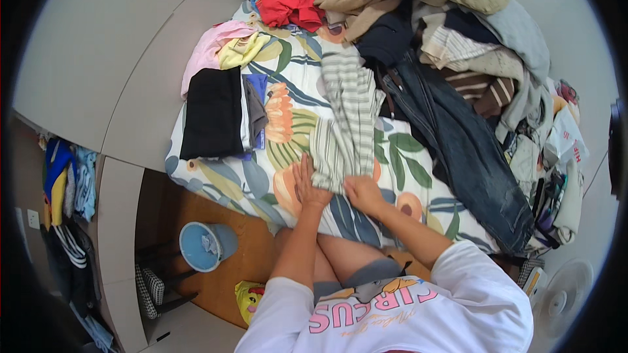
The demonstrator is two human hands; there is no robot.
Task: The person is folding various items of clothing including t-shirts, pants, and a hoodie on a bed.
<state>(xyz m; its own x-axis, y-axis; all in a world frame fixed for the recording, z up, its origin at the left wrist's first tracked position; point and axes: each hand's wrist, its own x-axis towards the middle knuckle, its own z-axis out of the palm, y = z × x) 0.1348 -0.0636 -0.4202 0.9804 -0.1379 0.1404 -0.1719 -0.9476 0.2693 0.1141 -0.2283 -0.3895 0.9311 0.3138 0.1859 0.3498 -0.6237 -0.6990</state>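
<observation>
A grey-green and white striped garment (350, 111) lies lengthwise on the flowered bedspread (294, 49), partly doubled over at its near left; I cannot tell if it is a shirt or trousers. My left hand (307, 186) is open, fingers stretched out flat along the garment's near left edge. At the near right corner, my right hand (363, 194) is closed on the striped cloth. To the right of the garment, a pair of dark blue jeans (445, 137) is stretched out diagonally.
Folded black clothing (212, 114) sits at the bed's left, near pink (219, 46) and yellow (243, 50) cloth. A red garment (288, 1) lies at the far side. Heaped clothes (471, 46) cover the far right. A blue bin (208, 246) stands on the floor; a white fan (568, 297) is at lower right.
</observation>
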